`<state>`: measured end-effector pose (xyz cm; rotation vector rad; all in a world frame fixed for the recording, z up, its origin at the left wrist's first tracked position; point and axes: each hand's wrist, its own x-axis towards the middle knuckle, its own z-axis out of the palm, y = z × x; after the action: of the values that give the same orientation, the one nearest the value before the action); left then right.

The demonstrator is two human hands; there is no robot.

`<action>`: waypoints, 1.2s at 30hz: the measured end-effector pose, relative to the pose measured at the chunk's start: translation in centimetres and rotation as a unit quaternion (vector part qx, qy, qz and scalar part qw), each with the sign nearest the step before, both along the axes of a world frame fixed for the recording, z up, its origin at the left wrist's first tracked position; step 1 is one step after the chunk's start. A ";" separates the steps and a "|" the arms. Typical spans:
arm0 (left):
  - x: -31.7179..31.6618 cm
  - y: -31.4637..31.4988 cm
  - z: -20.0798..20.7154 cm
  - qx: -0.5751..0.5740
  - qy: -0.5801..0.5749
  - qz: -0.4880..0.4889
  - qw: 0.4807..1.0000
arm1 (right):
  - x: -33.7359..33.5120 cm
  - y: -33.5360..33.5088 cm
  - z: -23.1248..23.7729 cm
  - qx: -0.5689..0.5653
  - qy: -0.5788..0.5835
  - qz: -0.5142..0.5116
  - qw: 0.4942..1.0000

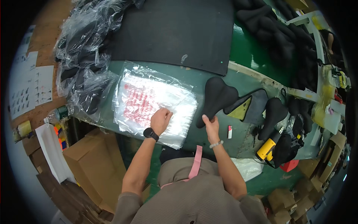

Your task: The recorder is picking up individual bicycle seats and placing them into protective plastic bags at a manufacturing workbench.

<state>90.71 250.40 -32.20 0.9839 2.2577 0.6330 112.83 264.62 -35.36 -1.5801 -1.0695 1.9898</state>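
A black padded bicycle saddle cover (220,95) lies on the green worktable, wide end away from me. My right hand (212,128) grips its narrow end, thumb on top. Left of it is a stack of clear plastic bags (153,80) with red printing, shiny and slightly uneven at the edges. My left hand (161,120) rests over the middle of this stack with its fingers curled together; what the fingertips hold, if anything, is hidden. Right of the saddle cover sits a dark piece with a yellow-green panel (240,110).
Bagged black saddle covers (84,59) are heaped at the left, beside a plastic bottle (61,112). A black mat (171,33) covers the table's far part. At the right lie a lighter (229,131), a yellow tool (266,150) and more black covers (274,115). A cardboard box (93,164) stands below left.
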 end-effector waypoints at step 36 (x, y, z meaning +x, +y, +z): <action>0.2 -3.2 -3.8 0.353 -0.524 0.483 0.607 | 0.7 -1.5 11.7 0.348 -0.145 0.506 0.776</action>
<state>90.87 247.24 -36.02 -0.5259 1.1616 1.9926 113.56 263.17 -23.65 -0.9214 -2.8106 1.4223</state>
